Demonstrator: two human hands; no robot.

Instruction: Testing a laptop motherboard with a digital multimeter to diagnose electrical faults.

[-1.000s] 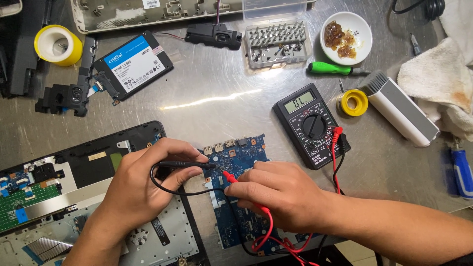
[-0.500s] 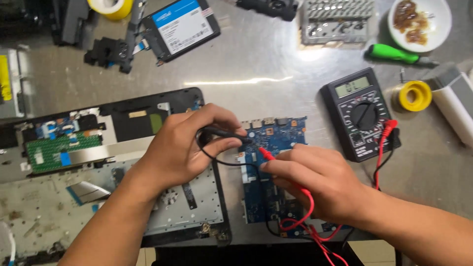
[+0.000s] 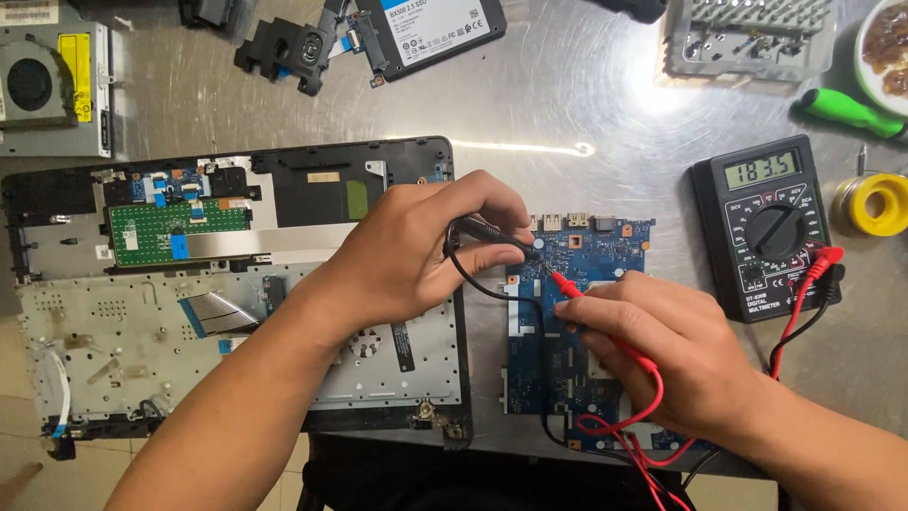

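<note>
A blue circuit board (image 3: pixel 586 248) lies on the metal table, right of an opened laptop base (image 3: pixel 227 312). My left hand (image 3: pixel 416 251) pinches a black test probe (image 3: pixel 492 235) whose tip touches the board's upper left part. My right hand (image 3: pixel 662 345) holds a red test probe (image 3: pixel 569 284) with its tip on the board just below the black one. Red and black leads run from both probes to a black multimeter (image 3: pixel 761 237) at the right, its display lit with a reading.
A yellow solder spool (image 3: pixel 875 203) and a green-handled screwdriver (image 3: pixel 846 112) lie at the right. A drive (image 3: pixel 435 28), a black speaker part (image 3: pixel 288 49), a bit case (image 3: pixel 747 33) and a fan module (image 3: pixel 52 85) line the far edge.
The view has shifted so everything sits further right and lower in frame. Both hands stay on the probes at the board's upper part, tips close together.
</note>
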